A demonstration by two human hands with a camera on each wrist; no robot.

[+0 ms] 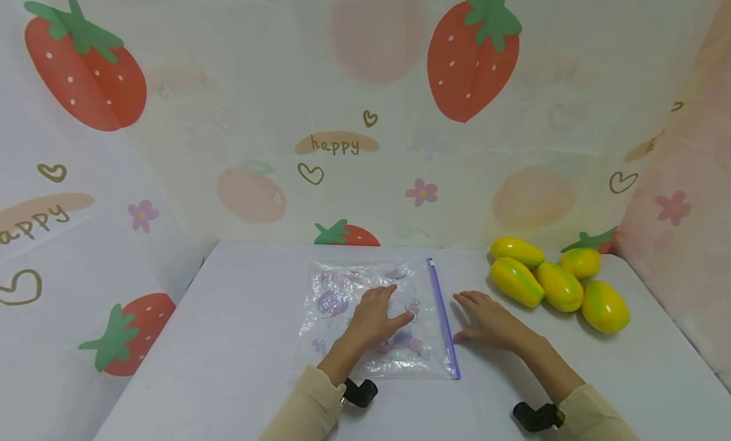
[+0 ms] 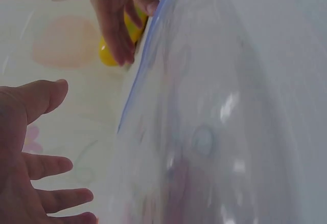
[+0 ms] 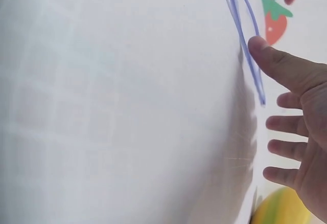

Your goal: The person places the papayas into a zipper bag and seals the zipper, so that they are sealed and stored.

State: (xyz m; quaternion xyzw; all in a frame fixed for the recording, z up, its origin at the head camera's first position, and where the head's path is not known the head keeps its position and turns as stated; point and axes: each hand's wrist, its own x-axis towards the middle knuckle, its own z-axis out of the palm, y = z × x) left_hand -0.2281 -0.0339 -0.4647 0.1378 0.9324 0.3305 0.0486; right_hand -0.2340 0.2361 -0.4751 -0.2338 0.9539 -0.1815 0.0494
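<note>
A clear zip bag (image 1: 342,282) printed with small purple and pink figures lies flat on the white table, its purple zip edge (image 1: 443,323) facing right. Over the middle of the bag is my left hand (image 1: 374,317), fingers spread and holding nothing. My right hand (image 1: 492,320) is just right of the zip edge, with its fingers extended toward the bag and nothing in its grasp. In the right wrist view, the purple strips (image 3: 249,55) at the bag's mouth stand slightly apart, and the right thumb (image 3: 276,60) overlaps them.
Several glossy yellow-green fruits (image 1: 559,287), shaped like mangoes, sit together at the back right of the table (image 1: 240,339). A strawberry-patterned curtain (image 1: 257,111) hangs behind the table and along its sides. Each wrist carries a small black camera (image 1: 361,393).
</note>
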